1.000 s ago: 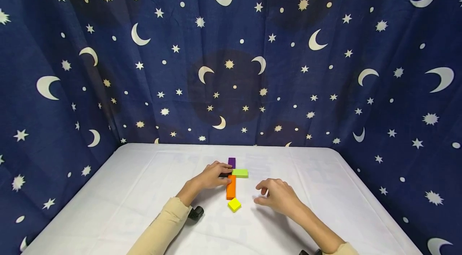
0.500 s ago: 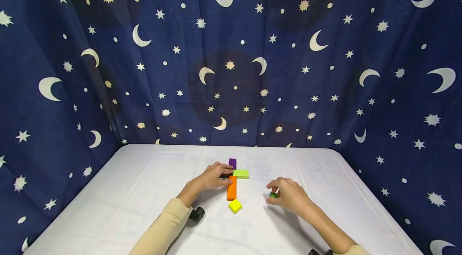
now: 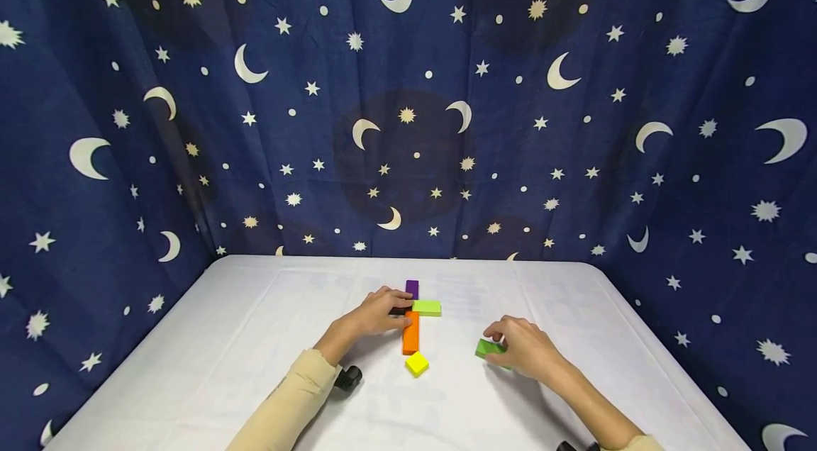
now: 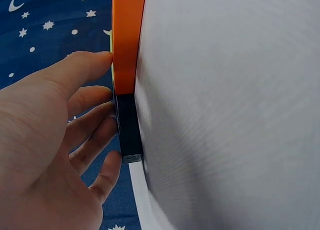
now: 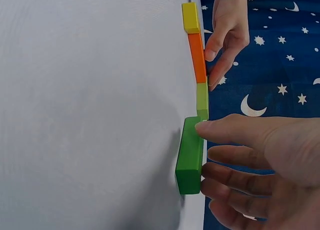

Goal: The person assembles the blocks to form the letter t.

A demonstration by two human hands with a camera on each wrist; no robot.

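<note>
In the head view my left hand rests over the joined blocks, its thumb at the orange block and its fingers reaching the black block and purple block. A lime block lies just right of these. Farther right, my right hand grips a green block, thumb on the near side and fingers on the far side; the hand hides part of it. Whether the green block touches the table is hard to tell. A yellow block lies turned cornerwise at the orange block's near end.
A white cloth covers the table, whose far edge meets a dark blue curtain with moons and stars. Black wrist cameras are strapped on both wrists; the left camera shows beside the sleeve.
My right hand has moved right, away from the yellow block, and the green block has come into sight between its thumb and fingers. The left hand and the other blocks have stayed put.
</note>
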